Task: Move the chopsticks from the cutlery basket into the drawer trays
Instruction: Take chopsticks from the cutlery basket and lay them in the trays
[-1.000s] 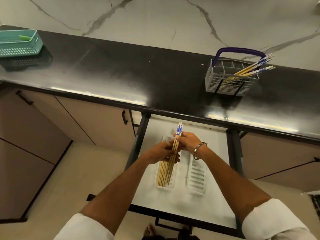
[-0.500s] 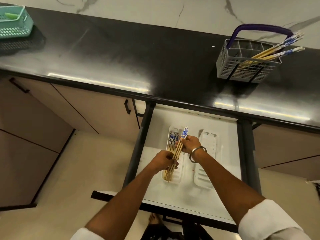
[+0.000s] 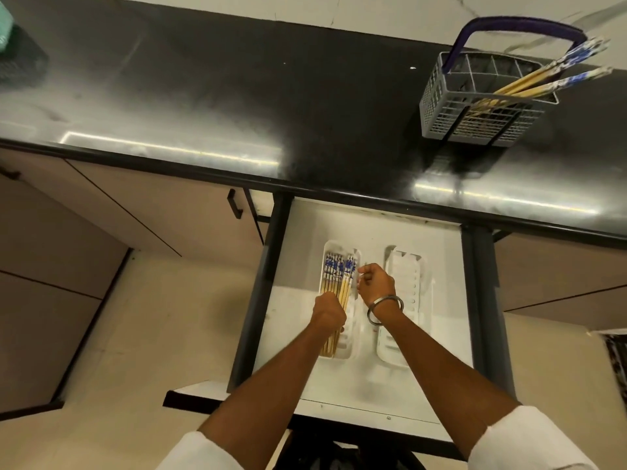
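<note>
The open white drawer (image 3: pixel 441 351) holds two white trays. The left tray (image 3: pixel 349 347) has several bamboo chopsticks (image 3: pixel 334 271) with blue-patterned tops lying in it. My left hand (image 3: pixel 327 312) is closed around the middle of that bundle, low in the tray. My right hand (image 3: pixel 375 283) hovers just right of the chopstick tops with fingers curled, and I see nothing in it. The right tray (image 3: pixel 412 283) looks empty. On the black counter stands the grey cutlery basket (image 3: pixel 475 120) with a purple handle, several more chopsticks (image 3: pixel 556 76) leaning out to its right.
The black countertop (image 3: pixel 237 96) runs across the top. A teal basket (image 3: pixel 5 25) shows at the far left edge. Beige cabinet doors (image 3: pixel 135 212) flank the drawer, with a black handle (image 3: pixel 234 203) near its left rail. The floor lies below left.
The chopstick bundle went down from a tilted hold into the left tray. My right hand let go of the tops and drew slightly right. The camera tilted lower.
</note>
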